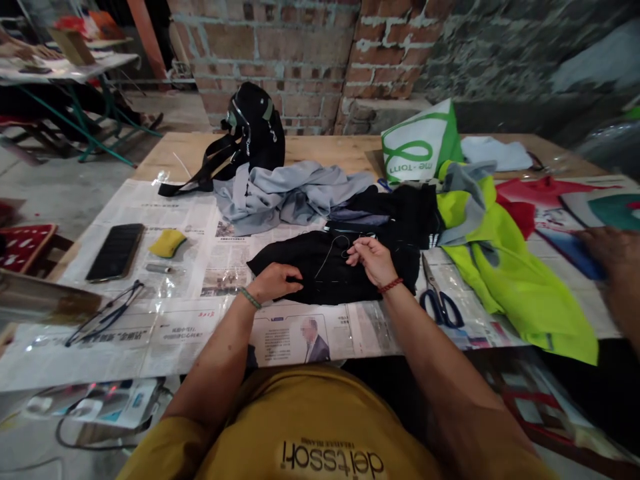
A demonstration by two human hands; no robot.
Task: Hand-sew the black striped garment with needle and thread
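Observation:
A piece of black cloth (345,270) lies on the newspaper in front of me, with a line of pale stitches along its lower part. My left hand (274,283) grips its left side, fingers bent over the fabric. Above the cloth's right half, my right hand (373,260) is closed in a pinch at the end of a light sewing thread (327,257), which loops up from the stitches. Any needle in those fingers is too small to make out. Dark-handled scissors (440,303) lie just right of the cloth.
Behind the cloth are grey fabric (295,193), a black bag (257,127) and a green-white bag (420,143). A neon yellow garment (493,247) lies right, beside another person's arm (617,267). Left are a phone (116,251), yellow sponge (168,243), glasses (107,312) and a cylindrical container (45,300).

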